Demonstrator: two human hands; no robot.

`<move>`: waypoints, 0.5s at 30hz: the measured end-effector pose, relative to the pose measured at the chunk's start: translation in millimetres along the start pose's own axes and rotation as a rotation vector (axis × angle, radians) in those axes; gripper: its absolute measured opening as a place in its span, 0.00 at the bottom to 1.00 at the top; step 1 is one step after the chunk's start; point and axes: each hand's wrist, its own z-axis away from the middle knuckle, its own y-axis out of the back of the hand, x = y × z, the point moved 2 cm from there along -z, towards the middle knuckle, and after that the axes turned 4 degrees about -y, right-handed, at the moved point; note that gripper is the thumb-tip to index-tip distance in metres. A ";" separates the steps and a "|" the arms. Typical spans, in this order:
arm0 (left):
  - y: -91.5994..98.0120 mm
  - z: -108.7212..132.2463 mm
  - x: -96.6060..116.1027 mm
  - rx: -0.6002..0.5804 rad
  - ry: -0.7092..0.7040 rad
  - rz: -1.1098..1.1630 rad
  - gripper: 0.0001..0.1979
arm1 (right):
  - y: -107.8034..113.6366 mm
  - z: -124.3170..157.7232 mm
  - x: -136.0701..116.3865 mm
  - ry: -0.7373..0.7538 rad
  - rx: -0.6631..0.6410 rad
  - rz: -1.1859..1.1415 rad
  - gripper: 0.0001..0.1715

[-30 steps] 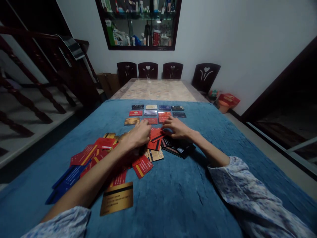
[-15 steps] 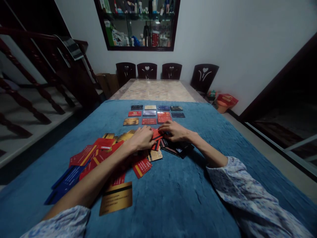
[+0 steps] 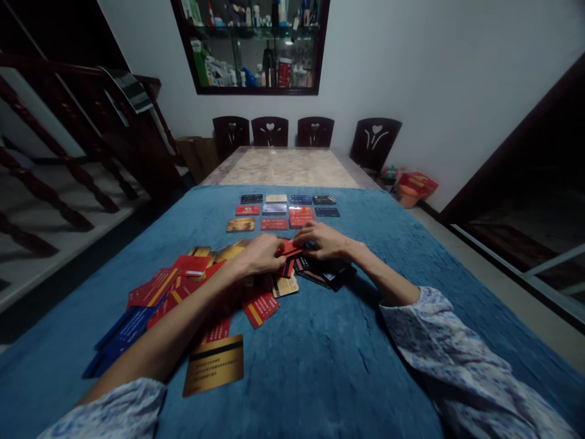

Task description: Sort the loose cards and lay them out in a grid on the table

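Between my two hands is a red card (image 3: 291, 249) with a dark stripe, tilted up a little. My left hand (image 3: 264, 254) has its fingers closed at the card's left side. From the right, my right hand (image 3: 323, 240) curls its fingers round the other end; its fingertips are partly hidden. Under and beside the hands lie black cards (image 3: 336, 272), a beige card (image 3: 286, 285) and a red card with a gold stripe (image 3: 260, 308). A loose heap of red cards (image 3: 158, 286) spreads beneath my left forearm, with blue cards (image 3: 121, 338) and a gold card (image 3: 214, 364) nearer me.
Beyond my hands, small stacks of cards stand in rows, among them a gold stack (image 3: 241, 225) and a red stack (image 3: 274, 224). A blue cloth (image 3: 320, 366) covers the near table. Chairs (image 3: 269, 131) line the far end.
The red card between my hands has tipped flatter, its striped face now seen more edge-on. My hands have barely shifted, and the cards around them lie as before.
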 end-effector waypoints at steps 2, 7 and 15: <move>2.7 0.5 -0.8 0.008 -0.011 0.051 0.10 | 1.5 0.2 -0.5 -0.005 0.009 -0.014 0.15; 11.7 3.3 -3.8 0.021 -0.010 0.127 0.14 | 3.2 -0.1 -1.5 -0.045 0.036 -0.046 0.15; 18.3 3.2 -11.9 0.108 0.051 0.109 0.16 | -4.2 -2.4 3.6 -0.199 0.128 -0.024 0.17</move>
